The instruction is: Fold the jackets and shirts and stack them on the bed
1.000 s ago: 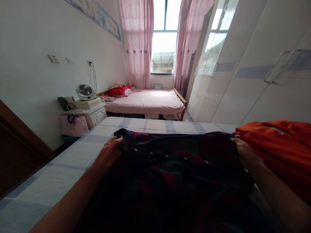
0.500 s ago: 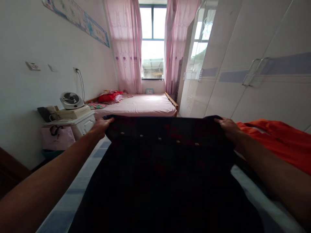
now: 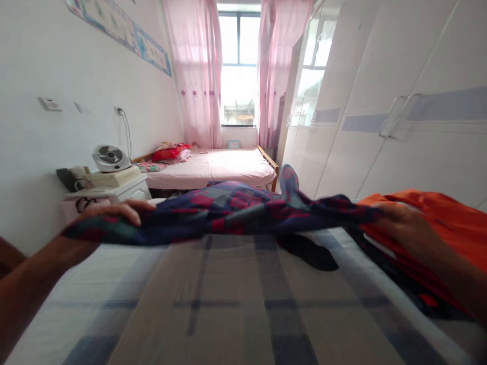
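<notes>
Since the earlier frame the navy, red and grey checked cloth garment (image 3: 228, 208) has gone from a broad, dark hanging panel to a narrow, blurred band, and both hands have spread farther apart, baring the bed below.

Largest first: the tall white wardrobe with lilac bands (image 3: 353, 167) stands beyond and to the right of the grip. Nearer than the grip and beneath it spreads the bed sheet of white cotton-like cloth with blue stripes (image 3: 216, 289), probably serving as a flat, roomy surface for the cloth. The far bed with a smooth pink cover (image 3: 232, 165) lies beyond the grip.

The checked garment runs between the hands, with one rounded flap rising near its right half; the wide hold seems meant to keep it stretched. The heap of bright orange cloth (image 3: 452, 215) sits just beside the right-hand grip, perhaps set aside to leave the middle bare.

The left hand (image 3: 116, 209) curls its fingers over one end; the right hand (image 3: 401, 223) is closed on the other, its fingertips blurred. Below the grip shows a black rounded shape (image 3: 310, 253); whether it belongs to the garment, I cannot tell.
</notes>
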The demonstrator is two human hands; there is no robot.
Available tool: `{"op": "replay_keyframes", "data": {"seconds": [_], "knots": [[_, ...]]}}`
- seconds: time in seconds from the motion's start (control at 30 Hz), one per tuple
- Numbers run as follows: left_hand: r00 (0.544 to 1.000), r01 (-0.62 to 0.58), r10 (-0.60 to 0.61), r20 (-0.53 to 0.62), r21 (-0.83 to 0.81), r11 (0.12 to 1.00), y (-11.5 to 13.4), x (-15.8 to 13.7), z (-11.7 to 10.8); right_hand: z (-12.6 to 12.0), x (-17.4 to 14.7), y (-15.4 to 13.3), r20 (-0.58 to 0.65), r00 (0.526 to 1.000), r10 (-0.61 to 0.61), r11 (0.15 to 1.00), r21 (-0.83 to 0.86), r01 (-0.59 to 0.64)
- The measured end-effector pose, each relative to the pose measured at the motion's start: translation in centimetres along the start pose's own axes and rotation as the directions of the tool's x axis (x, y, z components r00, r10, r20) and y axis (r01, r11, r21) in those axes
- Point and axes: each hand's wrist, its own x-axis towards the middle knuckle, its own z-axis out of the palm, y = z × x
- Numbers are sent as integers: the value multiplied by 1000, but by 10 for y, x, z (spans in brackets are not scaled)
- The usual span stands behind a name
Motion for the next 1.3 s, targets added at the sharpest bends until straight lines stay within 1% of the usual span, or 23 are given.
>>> {"op": "replay_keyframes", "data": {"seconds": [0.03, 0.07, 0.13, 0.17, 0.2, 0.23, 0.3, 0.37, 0.43, 0.5, 0.6, 0.63, 0.7, 0.77, 0.8, 0.87, 0.93, 0.97, 1.03, 1.1, 1.2, 1.27, 1.3], "knots": [[977, 114, -125, 172, 74, 991, -22, -25, -5, 5, -20, 21, 5, 1000, 11, 998, -65, -10], [935, 218, -259, 243, 186, 958, -41, -47, -9, 7, -39, 40, 11, 1000, 19, 991, -129, -17], [900, 329, -402, 168, 340, 881, -69, -84, -11, 8, -70, 69, 37, 999, 16, 968, -251, -6], [895, 358, -431, 117, 391, 848, -78, -97, -9, 7, -80, 78, 43, 999, 0, 953, -303, 13], [898, 363, -433, 79, 422, 830, -84, -107, -6, 7, -88, 83, 41, 999, -22, 938, -345, 35], [906, 350, -418, 61, 444, 824, -88, -113, -1, 9, -91, 83, 31, 998, -51, 924, -377, 59], [936, 288, -348, 43, 473, 833, -91, -117, 11, 17, -90, 74, 9, 993, -121, 906, -408, 115], [963, 226, -268, 12, 503, 834, -89, -111, 23, 34, -79, 58, 20, 981, -193, 891, -416, 184], [978, 190, -208, -26, 532, 826, -85, -98, 35, 55, -62, 44, 59, 966, -252, 867, -429, 252], [984, 169, -175, -40, 536, 827, -82, -79, 46, 78, -43, 36, 102, 962, -252, 849, -454, 270], [986, 143, -166, -1, 516, 845, -82, -45, 62, 109, -17, 35, 157, 973, -169, 839, -495, 226], [985, 142, -171, 10, 514, 846, -84, -33, 68, 118, -9, 36, 152, 978, -140, 832, -518, 199], [982, 154, -190, 18, 522, 839, -91, -12, 79, 131, 3, 39, 88, 991, -102, 805, -577, 134], [976, 184, -220, 4, 532, 826, -101, 5, 90, 139, 12, 41, 23, 997, -77, 787, -613, 75], [972, 204, -235, -11, 539, 817, -106, 13, 94, 141, 15, 42, 17, 997, -70, 787, -613, 65], [963, 249, -265, -52, 553, 795, -116, 25, 100, 142, 19, 43, 49, 997, -66, 799, -596, 82], [950, 299, -297, -97, 561, 772, -123, 36, 104, 139, 21, 44, 76, 992, -101, 829, -545, 126], [943, 321, -313, -114, 558, 765, -125, 40, 106, 138, 20, 44, 57, 990, -132, 857, -495, 143], [934, 347, -337, -121, 538, 768, -127, 48, 109, 134, 17, 42, -10, 983, -185, 932, -320, 172], [936, 340, -339, -95, 492, 801, -123, 51, 114, 129, 10, 37, -56, 981, -186, 980, -83, 181], [954, 290, -299, -31, 358, 888, -104, 48, 118, 114, -8, 21, -34, 990, -136, 966, 215, 140], [964, 256, -266, 7, 245, 935, -82, 39, 110, 96, -27, 8, -35, 992, -120, 929, 348, 124], [968, 241, -250, 19, 195, 951, -69, 32, 101, 84, -39, 2, -25, 992, -122, 913, 390, 122]]}}
